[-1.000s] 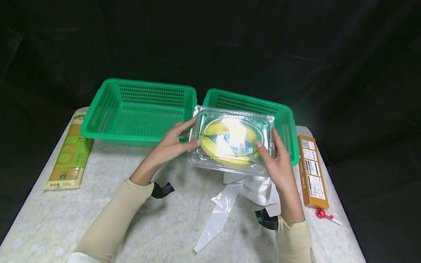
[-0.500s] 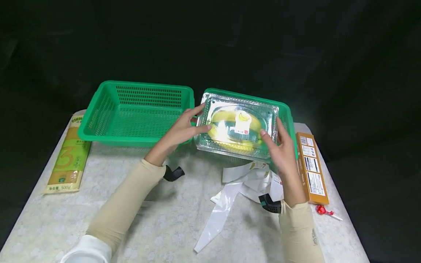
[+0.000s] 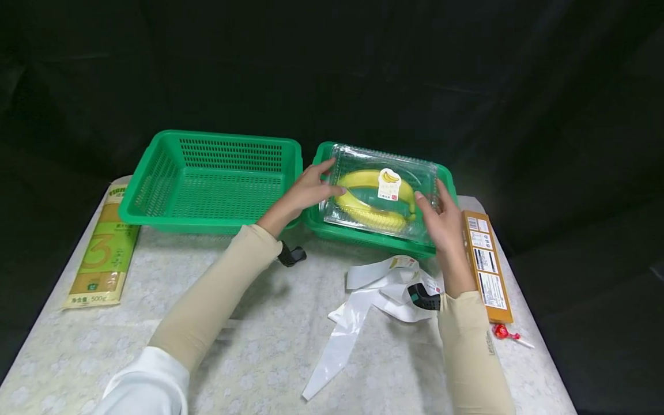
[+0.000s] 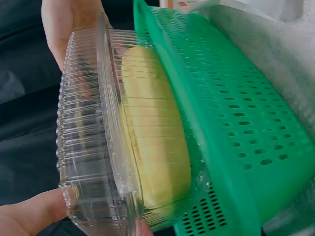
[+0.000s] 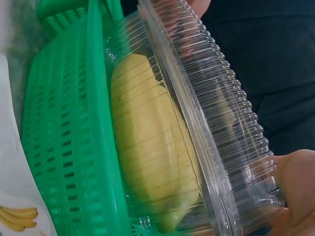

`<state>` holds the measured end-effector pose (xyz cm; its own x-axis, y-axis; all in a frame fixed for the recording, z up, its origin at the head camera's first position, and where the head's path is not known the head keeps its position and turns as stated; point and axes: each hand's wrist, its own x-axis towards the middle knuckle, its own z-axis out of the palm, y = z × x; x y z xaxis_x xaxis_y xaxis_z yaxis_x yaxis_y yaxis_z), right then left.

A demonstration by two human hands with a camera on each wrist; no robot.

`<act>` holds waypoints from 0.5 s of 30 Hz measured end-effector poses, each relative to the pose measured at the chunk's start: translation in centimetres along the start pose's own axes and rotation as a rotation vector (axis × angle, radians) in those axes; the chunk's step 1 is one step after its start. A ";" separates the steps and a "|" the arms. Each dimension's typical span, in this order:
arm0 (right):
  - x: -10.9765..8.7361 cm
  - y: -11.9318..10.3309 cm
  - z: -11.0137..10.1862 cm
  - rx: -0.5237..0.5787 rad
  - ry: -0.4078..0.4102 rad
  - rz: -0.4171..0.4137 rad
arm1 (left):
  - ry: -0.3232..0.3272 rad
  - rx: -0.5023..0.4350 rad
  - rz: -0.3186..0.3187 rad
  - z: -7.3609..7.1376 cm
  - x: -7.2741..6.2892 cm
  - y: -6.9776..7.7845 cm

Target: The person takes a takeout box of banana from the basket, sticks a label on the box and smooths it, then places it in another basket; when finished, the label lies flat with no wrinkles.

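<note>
A clear plastic clamshell box (image 3: 358,158) with bananas (image 3: 363,177) inside is gripped at both short ends. My left hand (image 3: 311,187) holds its left end, thumb on the lid; my right hand (image 3: 445,222) holds the right end the same way. A white banana sticker (image 3: 389,184) is on the lid. The box overlaps the right green basket (image 3: 332,231), its lower part inside the rim. In the left wrist view, the bananas (image 4: 155,132) show through the ribbed side, close beside the basket wall (image 4: 246,113).
Left of it stands another green basket (image 3: 228,193) with nothing in it. A strip of white sticker backing (image 3: 337,346) lies in front. A pasta packet (image 3: 101,253) is at the left, an orange-brown carton (image 3: 487,265) at the right, with a red lollipop (image 3: 501,331) below it.
Both hands have carried the box away from the body and slightly right, lowering it into the right basket. Glare has left the lid, so the banana sticker shows.
</note>
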<state>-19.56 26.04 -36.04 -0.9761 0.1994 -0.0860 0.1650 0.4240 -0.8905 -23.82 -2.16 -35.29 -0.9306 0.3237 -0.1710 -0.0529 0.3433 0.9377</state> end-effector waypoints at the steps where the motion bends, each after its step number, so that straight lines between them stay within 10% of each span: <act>1: 0.2 0.1 0.0 -0.013 -0.006 0.001 | -0.007 -0.006 -0.013 0.1 0.3 -0.1; 15: 3.3 1.6 0.5 -0.197 -0.080 0.002 | -0.070 -0.046 -0.160 1.3 3.2 -1.7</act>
<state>-22.57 26.90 -37.98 -0.9826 0.1329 -0.1301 0.1839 0.5898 -0.7863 -26.27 -0.52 -37.84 -0.8813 0.3295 -0.3387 -0.2164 0.3557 0.9092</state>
